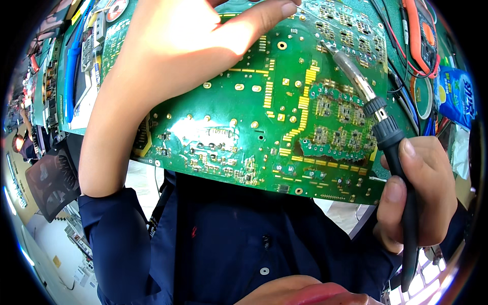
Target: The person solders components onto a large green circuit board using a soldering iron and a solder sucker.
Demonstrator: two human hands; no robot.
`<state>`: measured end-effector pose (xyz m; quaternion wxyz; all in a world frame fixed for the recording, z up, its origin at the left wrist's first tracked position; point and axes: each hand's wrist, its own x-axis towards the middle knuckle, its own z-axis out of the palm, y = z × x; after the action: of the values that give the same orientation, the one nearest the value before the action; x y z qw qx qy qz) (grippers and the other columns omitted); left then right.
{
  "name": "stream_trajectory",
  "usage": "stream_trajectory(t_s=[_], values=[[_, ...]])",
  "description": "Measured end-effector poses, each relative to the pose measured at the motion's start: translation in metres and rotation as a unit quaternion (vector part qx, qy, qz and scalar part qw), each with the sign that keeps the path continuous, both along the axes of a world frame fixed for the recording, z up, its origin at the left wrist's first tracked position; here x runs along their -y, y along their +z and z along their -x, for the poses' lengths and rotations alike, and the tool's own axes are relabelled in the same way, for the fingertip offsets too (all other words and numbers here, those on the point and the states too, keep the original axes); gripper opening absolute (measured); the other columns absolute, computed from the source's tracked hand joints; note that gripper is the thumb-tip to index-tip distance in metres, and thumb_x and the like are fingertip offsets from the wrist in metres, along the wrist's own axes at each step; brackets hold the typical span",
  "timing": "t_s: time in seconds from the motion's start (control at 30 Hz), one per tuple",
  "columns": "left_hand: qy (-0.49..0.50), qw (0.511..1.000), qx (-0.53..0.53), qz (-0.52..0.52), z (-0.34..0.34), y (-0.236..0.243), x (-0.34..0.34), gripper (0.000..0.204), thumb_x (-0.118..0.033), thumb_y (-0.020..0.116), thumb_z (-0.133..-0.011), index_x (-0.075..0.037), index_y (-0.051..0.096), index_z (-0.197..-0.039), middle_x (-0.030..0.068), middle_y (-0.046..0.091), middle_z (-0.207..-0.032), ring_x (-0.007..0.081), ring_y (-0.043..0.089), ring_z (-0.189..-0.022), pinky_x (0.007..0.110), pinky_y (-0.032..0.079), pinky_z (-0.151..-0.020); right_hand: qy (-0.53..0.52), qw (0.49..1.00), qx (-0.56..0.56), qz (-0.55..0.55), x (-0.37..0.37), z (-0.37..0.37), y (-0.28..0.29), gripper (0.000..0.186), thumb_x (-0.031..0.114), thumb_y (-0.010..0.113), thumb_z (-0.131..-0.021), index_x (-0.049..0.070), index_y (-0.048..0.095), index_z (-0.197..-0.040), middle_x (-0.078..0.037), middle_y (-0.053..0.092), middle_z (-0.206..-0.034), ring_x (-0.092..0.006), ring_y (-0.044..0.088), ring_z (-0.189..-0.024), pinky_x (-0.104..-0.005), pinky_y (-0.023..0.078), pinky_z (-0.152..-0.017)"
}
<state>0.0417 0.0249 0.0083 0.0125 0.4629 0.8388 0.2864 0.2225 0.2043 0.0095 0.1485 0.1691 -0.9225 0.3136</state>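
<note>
A large green circuit board (223,112) lies before me, with gold pads and clusters of small parts. My right hand (424,188) is closed round the black handle of a soldering iron (389,132). The iron slants up and left, its tip at the small parts in the board's upper right. Over the board's upper left reaches my left hand (198,46), bright with glare. Its thumb stretches right and meets a fingertip at the picture's upper edge, which cuts off the other fingers. What they pinch, if anything, I cannot make out.
At the right lie an orange multimeter (419,35) with red and black leads and a blue packet (454,94). A blue-handled tool (72,76) and other boards crowd the left. Further left are a dark mesh chair (53,180) and another person (23,145).
</note>
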Motion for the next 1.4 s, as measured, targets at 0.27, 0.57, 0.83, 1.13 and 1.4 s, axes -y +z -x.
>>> stream_trajectory(t_s=[0.27,0.57,0.83,1.13,1.4], values=[[-0.135,0.976,-0.047,-0.167,0.027,-0.038,0.012,0.018,0.012,0.064,-0.066,0.001,0.064,-0.08,0.0106,0.058,-0.072,0.023,0.056,-0.064,0.031,0.045,-0.057,0.01,0.997,0.047,-0.053,-0.001,0.001,0.012,0.034,0.006,0.054,-0.084,-0.009,0.051,-0.114,-0.017,0.057,-0.069,-0.0223,0.054,-0.057,-0.0326,0.043,-0.051],[-0.154,0.975,-0.068,-0.146,0.029,-0.045,0.014,0.016,0.011,0.064,-0.068,0.001,0.061,-0.08,0.012,0.054,-0.077,0.0241,0.055,-0.064,0.031,0.044,-0.056,0.031,0.998,0.045,-0.028,-0.002,0.004,0.009,0.036,0.008,0.054,-0.085,-0.009,0.05,-0.116,-0.017,0.057,-0.069,-0.0213,0.053,-0.057,-0.0324,0.042,-0.051],[-0.165,0.972,-0.103,-0.131,0.025,-0.03,0.009,0.014,0.01,0.063,-0.069,0.002,0.06,-0.08,0.0112,0.054,-0.073,0.0234,0.053,-0.063,0.031,0.043,-0.055,0.021,0.999,0.039,-0.018,-0.002,0.004,0.007,0.035,0.01,0.053,-0.088,-0.009,0.051,-0.117,-0.017,0.057,-0.068,-0.0209,0.052,-0.056,-0.0322,0.041,-0.05],[-0.15,0.975,-0.056,-0.156,0.028,-0.046,0.013,0.012,0.009,0.062,-0.069,0.002,0.061,-0.079,0.0108,0.053,-0.072,0.0225,0.052,-0.062,0.031,0.042,-0.054,-0.003,1.0,0.012,0.004,0.0,0.001,0.0,0.034,0.012,0.052,-0.089,-0.008,0.052,-0.117,-0.017,0.056,-0.067,-0.02,0.051,-0.055,-0.0318,0.041,-0.05],[-0.156,0.983,-0.084,-0.055,0.025,-0.025,0.015,0.012,0.008,0.061,-0.071,0.002,0.063,-0.081,0.0119,0.052,-0.071,0.0235,0.053,-0.064,0.032,0.041,-0.055,-0.038,0.999,-0.019,0.026,0.006,0.001,-0.006,0.034,0.013,0.051,-0.089,-0.008,0.051,-0.116,-0.016,0.056,-0.066,-0.0187,0.05,-0.054,-0.032,0.039,-0.05]])
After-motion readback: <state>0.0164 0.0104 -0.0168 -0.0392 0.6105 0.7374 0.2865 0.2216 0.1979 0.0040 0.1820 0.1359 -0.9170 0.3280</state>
